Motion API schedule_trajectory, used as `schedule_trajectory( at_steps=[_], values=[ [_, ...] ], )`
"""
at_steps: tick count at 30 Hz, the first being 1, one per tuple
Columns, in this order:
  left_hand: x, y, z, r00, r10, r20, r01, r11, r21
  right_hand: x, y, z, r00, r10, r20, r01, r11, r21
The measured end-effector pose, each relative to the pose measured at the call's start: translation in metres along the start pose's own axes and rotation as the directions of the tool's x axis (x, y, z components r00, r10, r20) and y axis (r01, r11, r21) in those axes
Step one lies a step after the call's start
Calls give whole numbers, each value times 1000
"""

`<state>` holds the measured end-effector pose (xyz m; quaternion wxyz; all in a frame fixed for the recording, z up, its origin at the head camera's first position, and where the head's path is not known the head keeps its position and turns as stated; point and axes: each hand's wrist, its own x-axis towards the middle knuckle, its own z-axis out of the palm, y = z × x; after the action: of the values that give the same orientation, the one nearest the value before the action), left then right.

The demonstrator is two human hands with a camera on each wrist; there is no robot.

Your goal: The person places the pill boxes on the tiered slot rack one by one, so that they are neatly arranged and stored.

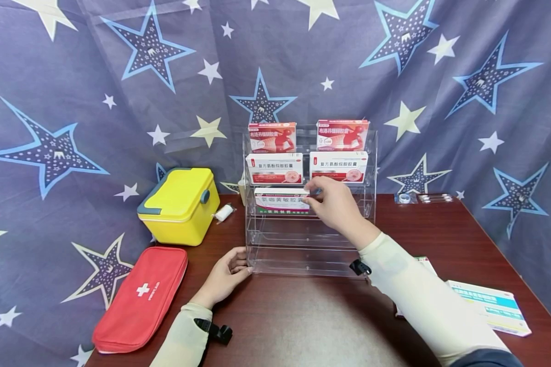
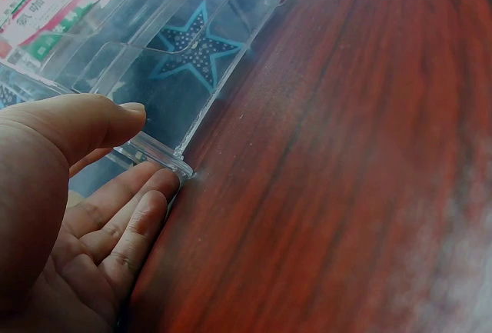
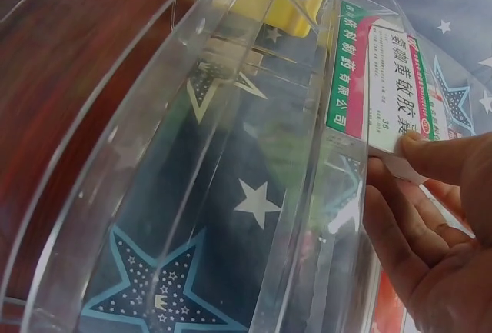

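Observation:
A clear acrylic display rack (image 1: 303, 262) stands on the table with medicine boxes on its upper tiers. My right hand (image 1: 332, 201) pinches the right end of a white, pink and green medicine box (image 1: 280, 201), which sits on the middle tier at the left. In the right wrist view the thumb (image 3: 434, 156) lies on that box's front, with fingers behind its end. My left hand (image 1: 227, 275) is at the rack's lower left corner; in the left wrist view its thumb (image 2: 115, 121) and curled fingers are around the rack's edge.
Red-and-white boxes (image 1: 275, 169) and red boxes (image 1: 272, 138) fill the two tiers above. To the left are a yellow case (image 1: 179, 209), a red first-aid pouch (image 1: 142, 300) and a small white roll (image 1: 224, 212). A white-and-teal box (image 1: 491, 306) lies at right, partly behind my sleeve.

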<state>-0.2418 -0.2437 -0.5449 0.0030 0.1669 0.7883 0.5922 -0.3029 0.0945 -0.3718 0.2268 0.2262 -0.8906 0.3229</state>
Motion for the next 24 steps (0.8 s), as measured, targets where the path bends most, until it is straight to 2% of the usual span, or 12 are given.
schedule_trajectory(
  at_steps=[14, 24],
  values=[
    [0, 2, 1, 1000, -3, 7, 3, 1000, 1, 1, -3, 5, 1000, -28, -5, 28, 1000, 6],
    [1, 2, 0, 1000, -5, 10, 5, 1000, 4, 2, -6, 8, 999, -10, 38, 9, 1000, 10]
  ],
)
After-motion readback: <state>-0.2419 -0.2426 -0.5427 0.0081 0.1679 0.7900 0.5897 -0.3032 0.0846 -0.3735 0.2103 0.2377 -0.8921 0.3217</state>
